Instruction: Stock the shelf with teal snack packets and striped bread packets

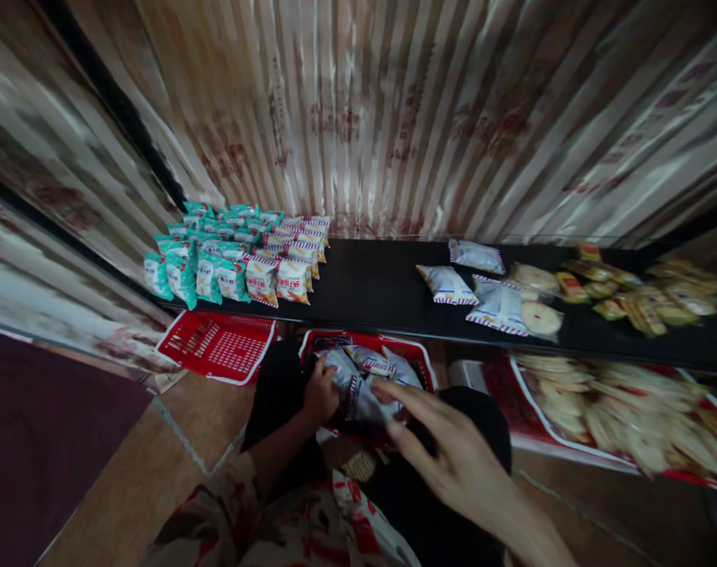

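A red basket [426,358] sits between my knees with several silver-white snack bags [370,361] in it. My left hand [321,392] is at the basket's left side, fingers curled against one snack bag [341,368] and closed on its edge. Over the basket's right front my right hand [437,437] hovers, slightly blurred, with thumb and fingers apart and nothing between them. Below its fingertips lies another silver-white bag [367,402]. How the lower bags lie is hidden.
On the black shelf [364,283] stand rows of teal snack bags [205,256] and red-and-white bags [290,276] at left. Silver-white bags [497,303], round flat packs [541,319] and yellow packs [641,307] lie at right. Below are a red basket [216,346] and a filled basket [520,390].
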`<state>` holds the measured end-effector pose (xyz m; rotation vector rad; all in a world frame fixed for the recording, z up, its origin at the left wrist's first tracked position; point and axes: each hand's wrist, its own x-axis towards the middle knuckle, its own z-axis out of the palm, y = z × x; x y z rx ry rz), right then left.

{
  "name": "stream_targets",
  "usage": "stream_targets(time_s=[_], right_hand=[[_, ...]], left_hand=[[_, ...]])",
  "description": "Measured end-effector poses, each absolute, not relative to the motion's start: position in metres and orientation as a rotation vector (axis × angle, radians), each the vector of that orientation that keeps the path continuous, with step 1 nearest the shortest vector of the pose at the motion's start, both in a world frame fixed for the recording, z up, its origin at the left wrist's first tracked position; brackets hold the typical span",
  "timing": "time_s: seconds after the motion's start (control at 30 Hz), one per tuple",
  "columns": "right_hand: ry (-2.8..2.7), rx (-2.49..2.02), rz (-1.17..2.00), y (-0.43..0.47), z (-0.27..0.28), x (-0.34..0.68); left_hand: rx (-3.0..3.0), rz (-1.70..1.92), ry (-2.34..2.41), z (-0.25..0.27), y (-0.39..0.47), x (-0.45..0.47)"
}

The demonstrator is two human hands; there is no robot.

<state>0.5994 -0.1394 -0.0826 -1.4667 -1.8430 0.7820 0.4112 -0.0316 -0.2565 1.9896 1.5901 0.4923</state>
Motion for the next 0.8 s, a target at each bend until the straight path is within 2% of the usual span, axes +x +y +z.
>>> stream_targets(time_s=[0.1,0.17,0.27,0.4,0.63,0.8], right_hand=[[-2.081,-1.74,0.98,-0.094,-0.137,0.589],[-2.113,-1.91,0.985,-0.078,-0.168,0.584],[-2.02,-2.114,0.811,-0.062,-0.197,0.584],[-1.973,-2.263,0.604,-0.038,-0.214,0.594],[-2.008,-2.217,0.657,-0.016,-0.241,0.608],[-2.004,-2.055,0.579,-0.02,-0.23,0.614]], left_hand=[[1.922,0.472,1.694,-0.258,-0.023,0.419],[1.925,0.46,1.669,-0.257,-0.015,0.425],[1.983,0.452,1.513,-0.257,-0.005,0.439],[1.989,0.414,1.401,-0.269,0.002,0.464],[1.945,0.351,1.389,-0.284,0.008,0.479],[1.976,0.399,1.386,-0.269,0.011,0.472]])
